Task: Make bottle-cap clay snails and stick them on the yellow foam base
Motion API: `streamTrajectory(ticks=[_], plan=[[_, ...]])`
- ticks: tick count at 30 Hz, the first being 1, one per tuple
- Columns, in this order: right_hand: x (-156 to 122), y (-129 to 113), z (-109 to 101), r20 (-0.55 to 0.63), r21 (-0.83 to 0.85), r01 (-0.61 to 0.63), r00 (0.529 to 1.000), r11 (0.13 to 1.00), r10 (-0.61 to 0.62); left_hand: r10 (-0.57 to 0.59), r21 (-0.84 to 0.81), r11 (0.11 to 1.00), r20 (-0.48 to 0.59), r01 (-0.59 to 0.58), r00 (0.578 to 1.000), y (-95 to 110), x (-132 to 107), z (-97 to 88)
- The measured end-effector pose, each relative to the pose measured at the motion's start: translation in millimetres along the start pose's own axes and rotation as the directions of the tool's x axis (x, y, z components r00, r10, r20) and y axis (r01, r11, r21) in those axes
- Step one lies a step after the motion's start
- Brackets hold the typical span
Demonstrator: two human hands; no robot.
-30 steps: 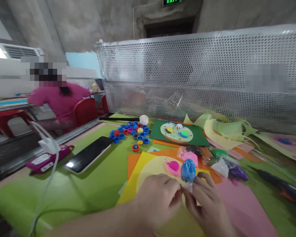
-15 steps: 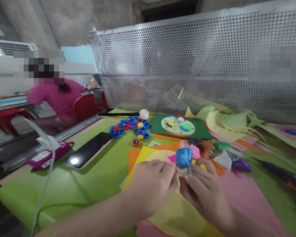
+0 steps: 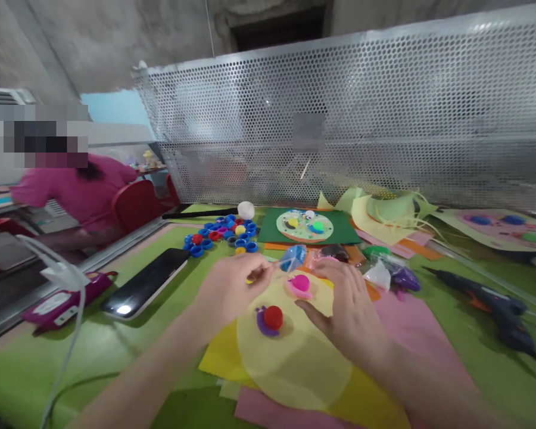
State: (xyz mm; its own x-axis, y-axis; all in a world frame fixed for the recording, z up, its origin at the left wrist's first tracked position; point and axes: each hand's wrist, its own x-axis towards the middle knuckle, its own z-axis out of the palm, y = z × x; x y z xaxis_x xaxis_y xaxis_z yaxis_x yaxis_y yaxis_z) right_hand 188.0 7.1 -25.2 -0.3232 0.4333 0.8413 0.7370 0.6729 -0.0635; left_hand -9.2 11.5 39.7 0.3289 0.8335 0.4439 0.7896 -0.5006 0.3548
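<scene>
Head view. The work surface is a green tabletop [image 3: 174, 363], backed by a perforated metal panel [image 3: 361, 119]; beyond its left side sits a person in a pink top [image 3: 78, 190]. Green surface lies between the phone [image 3: 147, 283] and the left forearm. The glue gun [image 3: 486, 310] rests at right, apart from the right hand [image 3: 346, 304]. A pale yellow disc [image 3: 304, 369] overlies a yellow sheet [image 3: 223, 351]; its near edge is uncovered. The disc carries a purple snail figure [image 3: 263, 325] with a red shell and a pink snail figure [image 3: 300, 286].

The blue clay bag [image 3: 295, 256] is at the disc's far edge. The left hand [image 3: 236, 283] pinches its clear plastic end, fingers curled narrow. The right hand is spread wide, thumb away from the fingers, above the disc. Clear bags [image 3: 395, 274] at right contain white and purple clay.
</scene>
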Motion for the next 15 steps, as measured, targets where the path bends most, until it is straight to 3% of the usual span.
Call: streamTrajectory(ticks=[4, 7, 15], plan=[[-16, 18, 19, 0.082, -0.083, -0.076, 0.993, 0.994, 0.082, 0.061, -0.045, 0.997, 0.093, -0.057, 0.994, -3, -1, 7.5], [-20, 20, 20, 0.142, -0.055, -0.088, 0.985, 0.995, 0.095, 0.071, -0.079, 0.995, 0.128, -0.061, 0.989, -2, -3, 9.2], [-18, 9, 10, 0.186, 0.029, -0.011, 0.982, 1.0, 0.005, -0.034, -0.125, 0.991, 0.082, 0.044, 0.996, 1, -2, 9.2]])
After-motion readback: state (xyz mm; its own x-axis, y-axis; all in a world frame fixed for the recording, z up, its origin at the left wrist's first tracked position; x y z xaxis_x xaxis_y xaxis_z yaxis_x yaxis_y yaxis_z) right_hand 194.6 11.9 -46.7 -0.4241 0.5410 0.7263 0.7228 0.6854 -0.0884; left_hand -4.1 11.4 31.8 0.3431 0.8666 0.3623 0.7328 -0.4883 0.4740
